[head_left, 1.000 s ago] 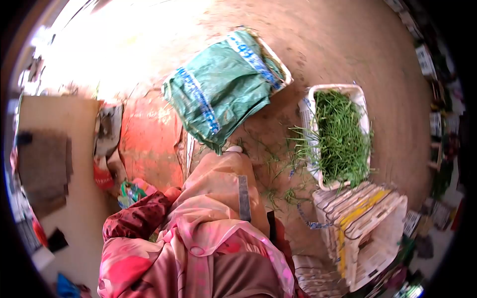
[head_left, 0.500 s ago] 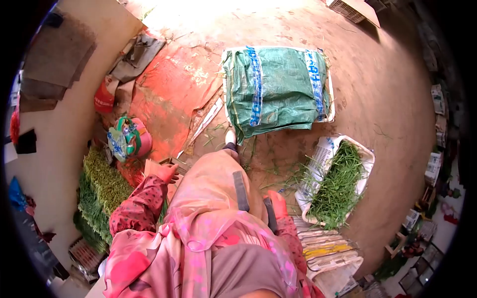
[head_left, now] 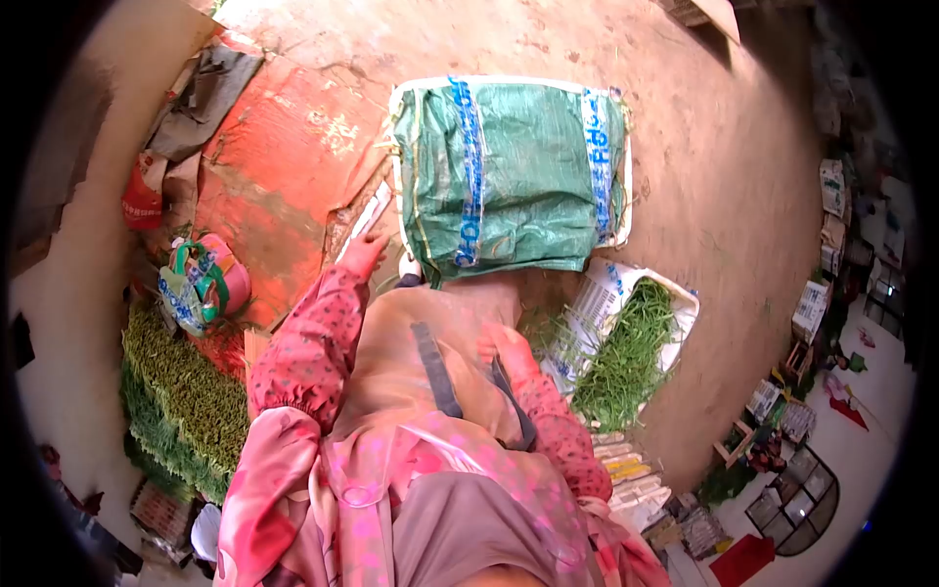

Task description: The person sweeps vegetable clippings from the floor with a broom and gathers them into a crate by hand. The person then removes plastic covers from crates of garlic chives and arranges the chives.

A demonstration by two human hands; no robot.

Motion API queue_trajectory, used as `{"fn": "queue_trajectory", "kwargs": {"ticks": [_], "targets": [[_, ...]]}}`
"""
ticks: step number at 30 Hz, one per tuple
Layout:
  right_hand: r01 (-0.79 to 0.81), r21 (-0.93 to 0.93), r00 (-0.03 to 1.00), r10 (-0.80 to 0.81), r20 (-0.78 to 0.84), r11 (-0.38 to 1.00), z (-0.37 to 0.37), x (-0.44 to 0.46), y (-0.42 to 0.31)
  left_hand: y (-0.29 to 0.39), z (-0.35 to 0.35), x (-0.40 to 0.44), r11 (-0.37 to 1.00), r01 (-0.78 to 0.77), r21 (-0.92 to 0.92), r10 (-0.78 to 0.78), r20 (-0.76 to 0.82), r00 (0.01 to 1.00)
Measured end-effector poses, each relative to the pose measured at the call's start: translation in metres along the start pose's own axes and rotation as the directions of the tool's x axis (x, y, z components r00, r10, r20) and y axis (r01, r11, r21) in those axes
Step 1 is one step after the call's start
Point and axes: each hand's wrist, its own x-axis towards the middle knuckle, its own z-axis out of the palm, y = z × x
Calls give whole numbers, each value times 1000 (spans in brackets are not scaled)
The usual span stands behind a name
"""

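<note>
Ahead of me lies a green woven sheet (head_left: 528, 181) with blue-lettered strips, spread over something with a white rim. My left hand (head_left: 364, 254) reaches forward at its near left corner, beside a pale strip (head_left: 372, 215) on the floor. Its fingers are stretched out and seem to hold nothing. Over the front of my apron (head_left: 391, 338) is my right hand (head_left: 509, 347), fingers apart, with nothing visible in it. To its right, a tilted white plastic crate (head_left: 592, 308) holds long green stalks (head_left: 631, 362). The sheet's near edge touches or overlaps that crate.
A stack of bundled green stems (head_left: 186, 391) stands at my left. Behind it sits a pink bucket (head_left: 232, 274) with bags, next to a red sheet (head_left: 269, 186) on the floor. Stacked white crates (head_left: 626, 474) are close at my right. My foot is near the sheet's corner.
My left hand has moved forward from my side toward the sheet's near left corner. My right hand has come forward and inward over the apron. The view has shifted as I lean forward.
</note>
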Motion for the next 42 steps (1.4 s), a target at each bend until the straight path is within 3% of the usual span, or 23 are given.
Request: {"fn": "queue_trajectory", "kwargs": {"ticks": [7,10,12,13,15,17,19,21,24,26,29,31,33,35,37,40,41,42], "targets": [[-121,91,990,114,82,988,-5,87,-29,-23,60,49,965,207,159,-199,-68,978],[-49,193,999,50,-1,980,-2,128,-52,-41,78,63,966,236,109,-211,-206,956],[136,112,987,-124,-105,984,-1,155,-64,-46,82,69,975,211,67,-203,-116,972],[134,114,987,-122,-105,984,1,167,-67,-45,83,74,981,191,44,-188,-73,980],[246,-25,953,-247,-177,969,9,193,-80,-51,83,82,978,169,123,-147,-171,974],[145,33,982,-140,-129,989,27,203,-91,-66,82,83,903,107,415,63,-375,925],[-20,6,1000,19,24,1000,38,200,-108,-60,81,69,889,164,428,7,-369,929],[65,-5,997,-64,37,998,48,189,-116,-47,79,54,883,182,432,-28,-339,941],[78,-9,993,-77,88,997,44,148,-152,0,89,18,961,57,269,5,-224,975],[125,-5,976,-122,179,992,39,120,-179,66,109,-15,975,193,-114,-187,59,981],[238,-22,956,-230,183,971,37,99,-201,134,131,-28,969,208,-135,-159,305,939],[246,-47,949,-231,215,968,32,96,-205,140,141,-10,977,187,-107,-149,292,945],[189,-149,954,-145,261,971,28,79,-212,145,149,-3,995,64,82,-80,205,976],[144,-178,944,-82,320,973,18,58,-208,143,151,2,995,96,17,-97,135,986],[13,-271,974,49,220,962,8,56,-204,140,147,11,978,166,-123,-145,166,975],[63,-49,996,-60,70,997,-16,116,-184,151,151,0,984,168,-59,-159,140,977],[44,28,998,-45,41,999,-17,132,-193,153,152,-1,987,145,-68,-135,140,981],[-96,127,993,87,77,987,-17,148,-208,156,151,-2,996,61,66,-71,148,986]]}}
